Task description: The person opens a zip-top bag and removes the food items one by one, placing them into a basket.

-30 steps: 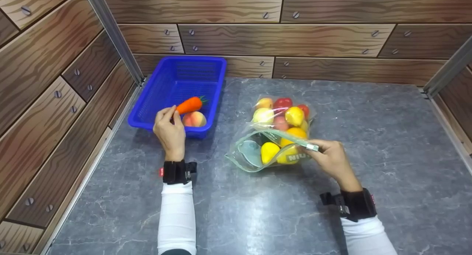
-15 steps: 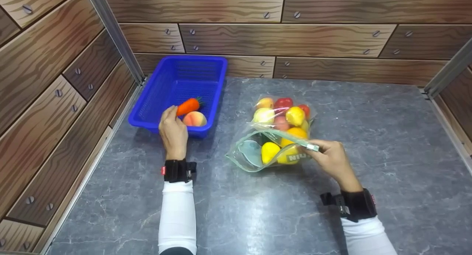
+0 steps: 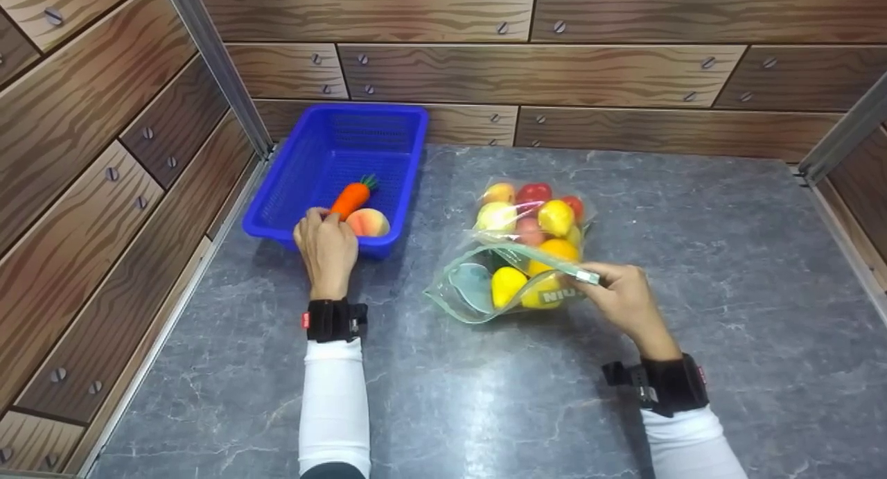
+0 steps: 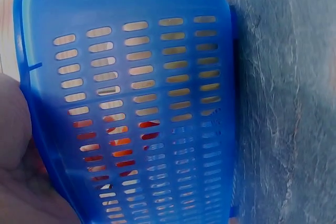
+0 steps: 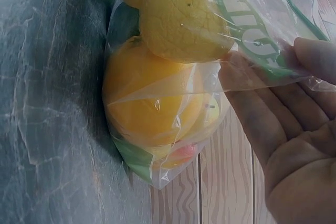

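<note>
My left hand (image 3: 326, 250) reaches over the near rim of a blue plastic basket (image 3: 277, 222). Its bent fingers hold the lower end of an orange carrot (image 3: 351, 199) with green leaves; the fingertips are partly hidden. Beside the carrot in the basket lies a peach (image 3: 369, 222). In the left wrist view, orange and red show through the slots of the basket wall (image 4: 152, 3). My right hand (image 3: 620, 295) pinches the mouth edge of a clear zip bag (image 3: 464, 312), keeping it gaping. Inside are a yellow lemon-like fruit (image 3: 508, 287), an orange (image 5: 152, 95) and several other fruits.
The bag lies on a grey marbled table (image 3: 443, 410), right of the basket. Wood-patterned walls (image 3: 540, 77) stand behind and to the left, with a metal post (image 3: 215, 63) at the back left corner.
My left hand has lowered at the basket's near rim, and the carrot has dipped and turned, its leaves swinging left and away. My right hand and the bag stay put.
</note>
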{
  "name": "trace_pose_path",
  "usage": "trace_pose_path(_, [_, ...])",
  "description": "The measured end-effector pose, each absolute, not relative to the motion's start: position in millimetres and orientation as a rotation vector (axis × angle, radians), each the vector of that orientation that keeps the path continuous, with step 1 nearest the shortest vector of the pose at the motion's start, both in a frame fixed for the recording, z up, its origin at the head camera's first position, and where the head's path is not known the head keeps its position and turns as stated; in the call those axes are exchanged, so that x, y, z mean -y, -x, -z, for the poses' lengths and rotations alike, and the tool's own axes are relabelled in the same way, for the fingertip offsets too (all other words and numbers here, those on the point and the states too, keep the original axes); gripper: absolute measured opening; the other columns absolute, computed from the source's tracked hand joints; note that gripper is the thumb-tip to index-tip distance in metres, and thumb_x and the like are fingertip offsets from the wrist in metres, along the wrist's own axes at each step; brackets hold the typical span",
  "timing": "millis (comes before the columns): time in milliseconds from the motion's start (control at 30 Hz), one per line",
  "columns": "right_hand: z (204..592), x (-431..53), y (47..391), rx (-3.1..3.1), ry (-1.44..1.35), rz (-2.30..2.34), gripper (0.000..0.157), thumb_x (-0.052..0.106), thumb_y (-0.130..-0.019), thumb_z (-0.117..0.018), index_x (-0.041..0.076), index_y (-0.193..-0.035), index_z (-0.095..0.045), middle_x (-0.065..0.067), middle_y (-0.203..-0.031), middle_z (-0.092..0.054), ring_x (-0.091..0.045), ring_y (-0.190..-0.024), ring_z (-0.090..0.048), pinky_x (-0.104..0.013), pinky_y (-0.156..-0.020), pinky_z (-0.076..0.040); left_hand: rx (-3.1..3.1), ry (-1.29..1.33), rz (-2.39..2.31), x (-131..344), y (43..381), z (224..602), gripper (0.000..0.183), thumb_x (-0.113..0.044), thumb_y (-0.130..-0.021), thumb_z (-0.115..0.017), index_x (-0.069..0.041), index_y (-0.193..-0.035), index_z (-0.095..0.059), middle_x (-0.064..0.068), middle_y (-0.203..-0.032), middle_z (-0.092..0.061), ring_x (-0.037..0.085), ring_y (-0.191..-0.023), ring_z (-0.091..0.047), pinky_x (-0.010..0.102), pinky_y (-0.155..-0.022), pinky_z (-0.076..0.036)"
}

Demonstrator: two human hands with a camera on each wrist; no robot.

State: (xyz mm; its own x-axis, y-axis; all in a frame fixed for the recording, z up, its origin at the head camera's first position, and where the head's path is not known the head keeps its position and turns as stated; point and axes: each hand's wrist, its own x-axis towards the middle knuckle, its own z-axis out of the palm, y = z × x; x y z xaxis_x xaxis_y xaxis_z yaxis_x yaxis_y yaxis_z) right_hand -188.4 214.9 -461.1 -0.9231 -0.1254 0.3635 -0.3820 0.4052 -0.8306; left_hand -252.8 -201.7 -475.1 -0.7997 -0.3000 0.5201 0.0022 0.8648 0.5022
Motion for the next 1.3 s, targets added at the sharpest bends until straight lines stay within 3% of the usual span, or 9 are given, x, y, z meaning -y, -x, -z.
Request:
trace_pose_path(167, [462, -217, 189, 2.435, -0.459, -1.496, 0.011, -0.002, -0.082, -0.082, -0.001, -0.093, -0.080, -0.013, -0.079, -0.077, -0.009, -0.062, -0.065, -0.015, -0.057, -0.050, 2.509, -0.205, 0.591, 201, 250, 472, 0.030, -0.013, -0.102, -0.051, 0.005, -0.091, -0.072, 0.024, -0.094, -0.068, 0.044, -0.098, -0.062, 0.060, -0.118, -0.027])
trace_pose_path(333, [462, -217, 188, 2.423, -0.454, -1.487, 0.011, -0.002, -0.081, -0.083, -0.001, -0.092, -0.081, -0.010, -0.074, -0.075, -0.006, -0.060, -0.060, -0.015, -0.055, -0.048, 2.580, -0.178, 0.550, 202, 249, 468, 0.034, -0.021, -0.105, -0.048, 0.001, -0.098, -0.073, 0.022, -0.101, -0.073, 0.044, -0.108, -0.064, 0.067, -0.122, -0.015])
trace_pose_path(500, [461, -217, 188, 2.406, -0.451, -1.491, 0.011, -0.002, -0.081, -0.083, -0.001, -0.091, -0.081, -0.009, -0.073, -0.075, -0.006, -0.059, -0.060, -0.014, -0.055, -0.047, 2.599, -0.180, 0.643, 200, 248, 462, 0.033, -0.021, -0.105, -0.050, 0.001, -0.097, -0.073, 0.021, -0.105, -0.072, 0.043, -0.110, -0.064, 0.068, -0.122, -0.013])
trace_pose_path(567, [461, -217, 189, 2.403, -0.457, -1.492, 0.011, -0.002, -0.081, -0.083, 0.000, -0.091, -0.081, -0.010, -0.075, -0.076, -0.006, -0.060, -0.061, -0.014, -0.055, -0.047, 2.578, -0.173, 0.701, 198, 247, 458, 0.030, -0.020, -0.104, -0.054, 0.001, -0.100, -0.074, 0.021, -0.109, -0.071, 0.042, -0.110, -0.064, 0.069, -0.120, -0.016])
trace_pose_path(633, [461, -216, 189, 2.397, -0.462, -1.492, 0.011, -0.003, -0.081, -0.083, -0.001, -0.091, -0.081, -0.011, -0.075, -0.076, -0.004, -0.060, -0.059, -0.013, -0.055, -0.047, 2.536, -0.135, 0.746, 195, 245, 453, 0.026, -0.017, -0.102, -0.057, 0.002, -0.103, -0.075, 0.021, -0.110, -0.071, 0.043, -0.109, -0.064, 0.066, -0.116, -0.028])
trace_pose_path(800, [460, -216, 191, 2.393, -0.458, -1.504, 0.011, -0.006, -0.080, -0.082, -0.002, -0.091, -0.080, -0.015, -0.079, -0.076, -0.003, -0.061, -0.060, -0.012, -0.056, -0.047, 2.358, 0.043, 0.793, 186, 237, 437, 0.017, -0.006, -0.094, -0.064, 0.006, -0.098, -0.075, 0.024, -0.102, -0.070, 0.045, -0.096, -0.064, 0.056, -0.091, -0.050])
trace_pose_path(933, [460, -215, 191, 2.398, -0.447, -1.526, 0.012, -0.005, -0.081, -0.082, -0.002, -0.092, -0.081, -0.017, -0.082, -0.077, -0.003, -0.064, -0.064, -0.012, -0.058, -0.050, 2.258, 0.151, 0.833, 174, 226, 422, 0.017, -0.002, -0.091, -0.064, 0.005, -0.101, -0.075, 0.021, -0.103, -0.070, 0.041, -0.097, -0.066, 0.050, -0.090, -0.053])
trace_pose_path(1100, [461, -216, 190, 2.406, -0.458, -1.507, 0.011, -0.004, -0.080, -0.083, -0.001, -0.091, -0.081, -0.015, -0.077, -0.075, -0.004, -0.060, -0.059, -0.013, -0.054, -0.046, 2.201, 0.343, 0.855, 152, 213, 406, 0.020, 0.001, -0.090, -0.069, 0.004, -0.109, -0.075, 0.018, -0.108, -0.070, 0.034, -0.101, -0.067, 0.043, -0.095, -0.055])
trace_pose_path(1300, [462, -216, 189, 2.415, -0.456, -1.498, 0.010, -0.003, -0.080, -0.083, 0.000, -0.090, -0.081, -0.012, -0.074, -0.074, -0.006, -0.058, -0.058, -0.014, -0.053, -0.044, 2.178, 0.573, 0.824, 125, 201, 399, 0.021, 0.000, -0.090, -0.070, 0.003, -0.111, -0.075, 0.015, -0.109, -0.071, 0.030, -0.103, -0.068, 0.041, -0.093, -0.053])
